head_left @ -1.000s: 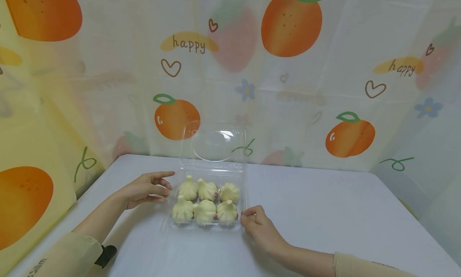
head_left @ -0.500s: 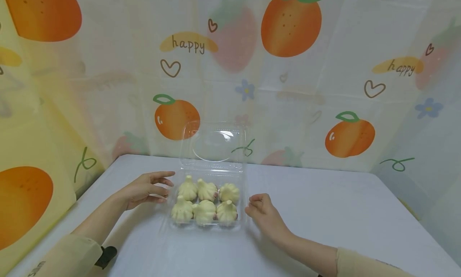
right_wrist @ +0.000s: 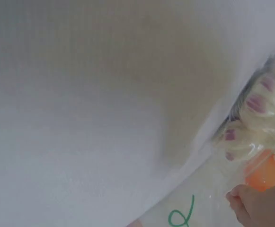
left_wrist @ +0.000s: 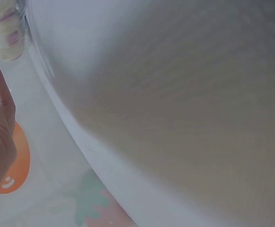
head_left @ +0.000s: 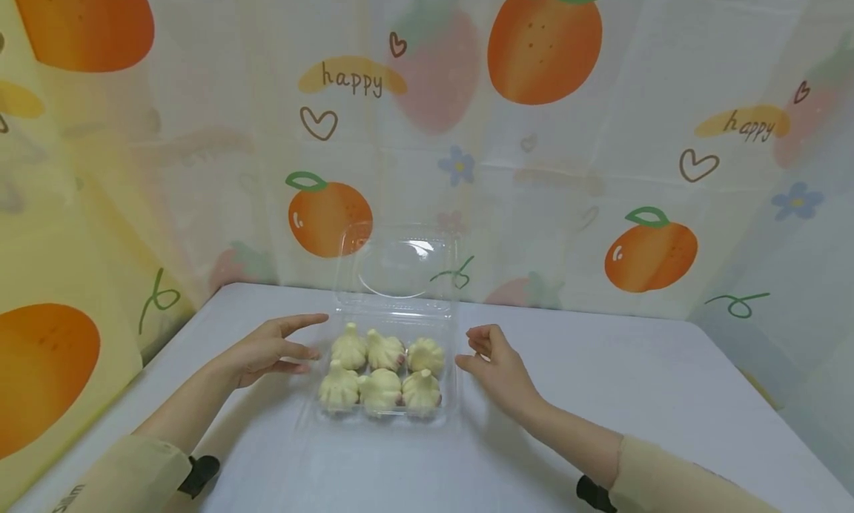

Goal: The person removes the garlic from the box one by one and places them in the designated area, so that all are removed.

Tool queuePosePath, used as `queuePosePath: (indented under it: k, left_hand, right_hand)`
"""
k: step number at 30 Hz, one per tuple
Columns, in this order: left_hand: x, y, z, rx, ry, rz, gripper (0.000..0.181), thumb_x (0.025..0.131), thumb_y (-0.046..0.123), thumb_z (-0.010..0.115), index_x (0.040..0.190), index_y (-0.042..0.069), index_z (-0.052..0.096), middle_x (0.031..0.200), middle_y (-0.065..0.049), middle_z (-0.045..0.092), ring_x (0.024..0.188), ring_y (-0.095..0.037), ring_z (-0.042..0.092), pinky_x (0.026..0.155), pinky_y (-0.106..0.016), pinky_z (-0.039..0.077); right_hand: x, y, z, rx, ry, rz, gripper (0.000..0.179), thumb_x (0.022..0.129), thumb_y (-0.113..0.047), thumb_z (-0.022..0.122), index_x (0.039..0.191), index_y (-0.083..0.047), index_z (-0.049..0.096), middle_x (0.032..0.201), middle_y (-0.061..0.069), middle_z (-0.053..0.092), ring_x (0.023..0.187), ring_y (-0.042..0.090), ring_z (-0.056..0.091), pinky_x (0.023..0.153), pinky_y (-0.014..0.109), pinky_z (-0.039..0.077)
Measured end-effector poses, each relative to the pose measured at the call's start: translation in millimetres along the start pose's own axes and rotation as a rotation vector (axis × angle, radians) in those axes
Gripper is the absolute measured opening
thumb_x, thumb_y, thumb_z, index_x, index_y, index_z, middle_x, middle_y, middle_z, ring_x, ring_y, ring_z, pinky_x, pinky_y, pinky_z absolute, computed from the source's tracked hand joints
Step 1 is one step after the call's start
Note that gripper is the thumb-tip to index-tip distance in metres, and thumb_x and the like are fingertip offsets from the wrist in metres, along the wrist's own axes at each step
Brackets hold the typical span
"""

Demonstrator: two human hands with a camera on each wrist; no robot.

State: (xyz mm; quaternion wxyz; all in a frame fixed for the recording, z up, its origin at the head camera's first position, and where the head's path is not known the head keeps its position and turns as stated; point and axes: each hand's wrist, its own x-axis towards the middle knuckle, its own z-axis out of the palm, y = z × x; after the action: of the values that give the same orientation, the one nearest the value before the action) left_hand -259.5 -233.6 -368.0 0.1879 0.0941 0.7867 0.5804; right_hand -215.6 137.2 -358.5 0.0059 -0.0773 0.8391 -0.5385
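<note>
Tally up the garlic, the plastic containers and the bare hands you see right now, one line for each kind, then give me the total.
Garlic bulbs: 6, all in the container
Clear plastic container: 1, lid open
Left hand and right hand: 2
Total: 9

beige left sleeve (head_left: 133,468) | dark lettering (head_left: 69,499) | beige right sleeve (head_left: 677,477) | black pieces (head_left: 199,476)
</note>
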Motion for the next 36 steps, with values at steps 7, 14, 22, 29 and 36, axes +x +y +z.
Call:
queuePosePath:
  k: [7,14,22,29,36]
  left_hand:
    - [-1.2,1.1,0.6,-0.001,-0.012,0.003,0.077,0.091,0.012,0.068,0.156,0.009,0.029,0.167,-0.015,0.012,0.107,-0.011,0.065,0.082,-0.024,0.062]
    - [-1.4,1.1,0.3,0.024,-0.046,0.037,0.076,0.091,0.014,0.068,0.156,0.007,0.029,0.168,-0.013,0.012,0.107,-0.012,0.065,0.080,-0.024,0.061]
    - [0.2,-0.3,0.0,0.053,-0.051,0.029,0.073,0.091,0.013,0.067,0.155,0.007,0.031,0.168,-0.010,0.015,0.114,-0.017,0.060,0.081,-0.025,0.062]
    - [0.3,0.0,0.8,0.052,-0.047,0.020,0.071,0.091,0.013,0.067,0.154,0.007,0.034,0.169,-0.007,0.014,0.140,-0.036,0.039,0.084,-0.027,0.062]
    - [0.6,0.5,1.6,0.039,-0.042,0.019,0.071,0.091,0.012,0.067,0.154,0.006,0.034,0.168,-0.007,0.014,0.144,-0.039,0.033,0.084,-0.027,0.062]
  right_hand:
    - [12.6,-5.7,-2.0,0.033,-0.001,-0.059,0.044,0.088,-0.013,0.070,0.127,-0.001,0.054,0.137,0.014,0.058,0.135,0.034,0.052,0.116,0.047,0.044]
    - [22.8,-7.6,-5.9,0.066,-0.104,-0.127,0.040,0.087,-0.013,0.071,0.123,-0.003,0.059,0.131,0.015,0.063,0.129,0.036,0.056,0.112,0.041,0.049]
    - [31.0,-8.1,-10.2,0.084,-0.324,-0.185,0.041,0.088,-0.017,0.070,0.126,-0.004,0.061,0.133,0.016,0.062,0.127,0.033,0.057,0.106,0.038,0.054]
    - [35.6,-5.5,-10.6,0.072,-0.475,-0.204,0.041,0.087,-0.015,0.072,0.126,-0.005,0.063,0.131,0.017,0.064,0.122,0.031,0.060,0.101,0.032,0.055]
    - [39.3,-3.9,-6.2,0.092,-0.557,-0.230,0.043,0.083,-0.010,0.077,0.122,0.001,0.064,0.129,0.022,0.065,0.122,0.036,0.061,0.111,0.049,0.049]
